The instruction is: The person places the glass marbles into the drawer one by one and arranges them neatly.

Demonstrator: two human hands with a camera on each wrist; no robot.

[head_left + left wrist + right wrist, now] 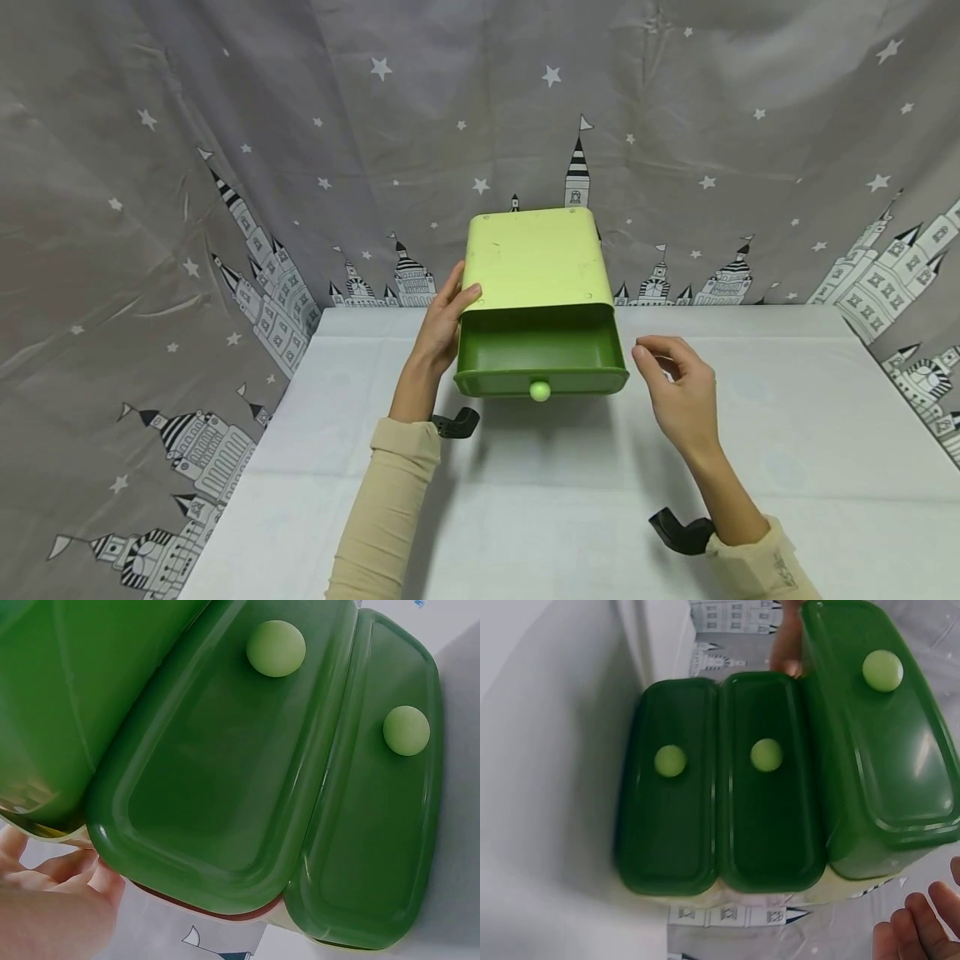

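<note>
A small cabinet with a pale yellow-green top (536,258) stands upright in front of me. Its top green drawer (495,383) is pulled out, and no contents show inside. A round light-green knob (540,391) sits on that drawer's front. Below it, the middle drawer (772,825) and bottom drawer (671,832) are closed, each with a knob. My left hand (438,333) rests against the cabinet's left side, its thumb at the top's front corner. Right of the pulled-out drawer, my right hand (684,396) hovers apart from it, fingers loosely bent and holding nothing.
Under the cabinet is a table with a white cover (525,517). A grey curtain (420,150) printed with stars and castles hangs behind and at both sides. Black wrist mounts (682,533) stick out beside both forearms.
</note>
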